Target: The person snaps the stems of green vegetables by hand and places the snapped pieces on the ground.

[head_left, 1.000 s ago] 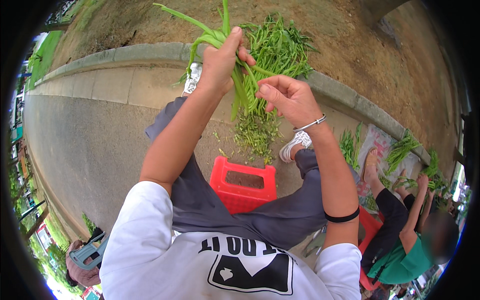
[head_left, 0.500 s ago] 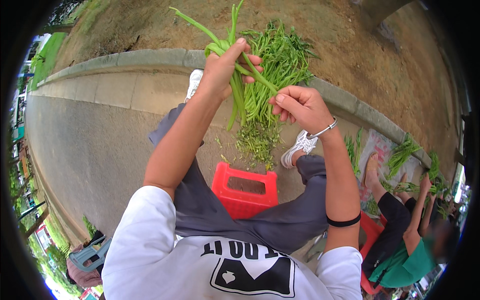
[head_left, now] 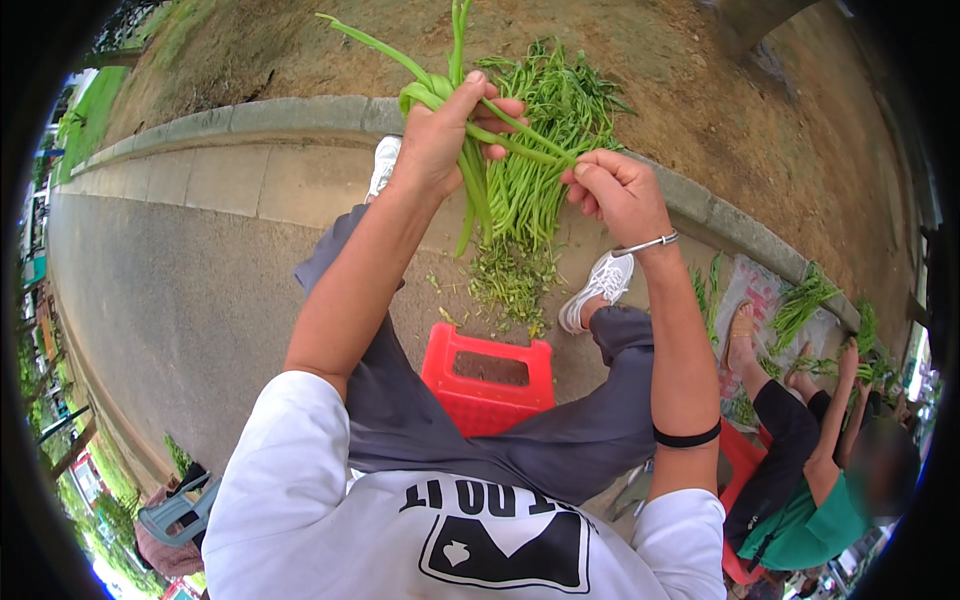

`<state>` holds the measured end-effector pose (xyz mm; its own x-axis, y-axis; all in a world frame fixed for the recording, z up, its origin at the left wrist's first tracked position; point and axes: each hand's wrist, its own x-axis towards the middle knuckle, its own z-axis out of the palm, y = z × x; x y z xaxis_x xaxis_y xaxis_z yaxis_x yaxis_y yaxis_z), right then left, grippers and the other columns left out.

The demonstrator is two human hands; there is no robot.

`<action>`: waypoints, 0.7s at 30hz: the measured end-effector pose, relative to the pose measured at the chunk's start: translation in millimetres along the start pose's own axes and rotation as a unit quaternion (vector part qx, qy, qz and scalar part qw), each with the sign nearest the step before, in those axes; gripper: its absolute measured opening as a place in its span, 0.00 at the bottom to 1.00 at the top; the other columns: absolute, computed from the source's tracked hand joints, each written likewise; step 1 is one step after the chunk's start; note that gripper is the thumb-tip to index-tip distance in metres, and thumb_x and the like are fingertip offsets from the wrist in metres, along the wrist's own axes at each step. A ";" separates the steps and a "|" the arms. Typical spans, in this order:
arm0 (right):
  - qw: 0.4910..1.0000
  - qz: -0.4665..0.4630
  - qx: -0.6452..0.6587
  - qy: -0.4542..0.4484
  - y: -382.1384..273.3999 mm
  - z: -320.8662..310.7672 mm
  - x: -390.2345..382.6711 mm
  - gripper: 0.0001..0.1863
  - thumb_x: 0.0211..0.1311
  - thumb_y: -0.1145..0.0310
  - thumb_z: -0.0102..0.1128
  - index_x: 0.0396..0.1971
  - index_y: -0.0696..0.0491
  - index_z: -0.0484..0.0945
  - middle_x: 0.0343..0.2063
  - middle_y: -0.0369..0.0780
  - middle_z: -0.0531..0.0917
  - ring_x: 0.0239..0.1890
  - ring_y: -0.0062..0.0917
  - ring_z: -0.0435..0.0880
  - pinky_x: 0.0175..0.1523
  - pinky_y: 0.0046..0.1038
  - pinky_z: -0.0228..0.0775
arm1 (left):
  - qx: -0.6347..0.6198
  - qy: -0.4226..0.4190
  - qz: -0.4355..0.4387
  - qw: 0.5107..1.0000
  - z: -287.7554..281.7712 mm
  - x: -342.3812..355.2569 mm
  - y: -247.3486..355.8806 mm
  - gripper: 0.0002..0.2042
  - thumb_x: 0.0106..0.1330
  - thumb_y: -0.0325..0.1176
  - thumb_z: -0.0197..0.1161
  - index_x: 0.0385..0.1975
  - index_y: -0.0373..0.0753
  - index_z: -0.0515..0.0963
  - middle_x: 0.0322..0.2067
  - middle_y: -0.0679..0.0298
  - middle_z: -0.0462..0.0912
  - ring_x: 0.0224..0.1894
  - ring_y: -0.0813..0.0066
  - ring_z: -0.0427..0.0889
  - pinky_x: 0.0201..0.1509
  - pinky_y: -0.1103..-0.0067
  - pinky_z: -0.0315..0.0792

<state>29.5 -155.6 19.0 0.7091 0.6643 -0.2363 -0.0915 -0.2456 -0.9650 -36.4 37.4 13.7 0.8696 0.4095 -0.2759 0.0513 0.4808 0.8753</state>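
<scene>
My left hand [head_left: 440, 135] is closed round a small bundle of long green vegetable stems [head_left: 474, 190], perhaps water spinach. Some stems are looped over at its thumb, and two thin ends stick out past it. My right hand [head_left: 620, 195] pinches the ends of stems that run across from the left hand, between thumb and fingers. Both hands are held above a large pile of leafy greens [head_left: 550, 110] lying at the kerb. Short trimmings [head_left: 510, 285] are scattered at the near side of that pile.
A red plastic stool [head_left: 488, 395] stands between my knees. The stone kerb [head_left: 285, 118] curves behind the pile, with bare soil beyond. At right, a person in a green top [head_left: 815, 525] sits near more greens [head_left: 800, 305] on a plastic sheet. A grey-blue chair [head_left: 180, 515] is at lower left.
My right hand has moved a little right and away from me, drawing the stem ends farther from the left hand. My left hand has shifted slightly left, still holding the bundle.
</scene>
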 end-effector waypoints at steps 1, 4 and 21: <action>1.000 -0.001 0.005 0.024 -0.4 0.5 0.7 0.11 0.56 0.69 0.48 0.24 0.59 0.77 0.17 0.35 0.77 0.19 0.13 0.72 0.25 0.16 0.64 | -0.001 0.003 0.005 1.000 0.2 0.4 -0.4 0.12 0.65 0.41 0.50 0.34 0.36 0.70 0.30 0.55 0.81 0.31 0.68 0.81 0.23 0.81 0.73; 0.994 -0.027 0.034 0.097 1.9 3.8 3.2 0.10 0.56 0.70 0.48 0.24 0.59 0.77 0.16 0.34 0.76 0.17 0.12 0.71 0.23 0.16 0.62 | -0.012 0.012 0.013 1.000 3.1 -0.5 -0.8 0.12 0.65 0.40 0.51 0.34 0.36 0.70 0.31 0.54 0.81 0.31 0.68 0.82 0.23 0.81 0.73; 0.972 0.072 -0.037 -0.223 0.3 -35.5 -15.6 0.10 0.56 0.68 0.57 0.35 0.58 0.79 0.21 0.31 0.77 0.22 0.10 0.72 0.28 0.14 0.65 | -0.482 -0.176 -0.113 0.851 -49.1 27.7 21.7 0.10 0.66 0.36 0.48 0.27 0.38 0.70 0.19 0.71 0.70 0.22 0.80 0.68 0.16 0.84 0.61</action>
<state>43.3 -191.1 26.5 0.3188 0.8551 -0.4088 -0.1050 -0.3968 -0.9119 -35.3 97.3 5.6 0.9929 0.0450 -0.1098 -0.0412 0.9985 0.0371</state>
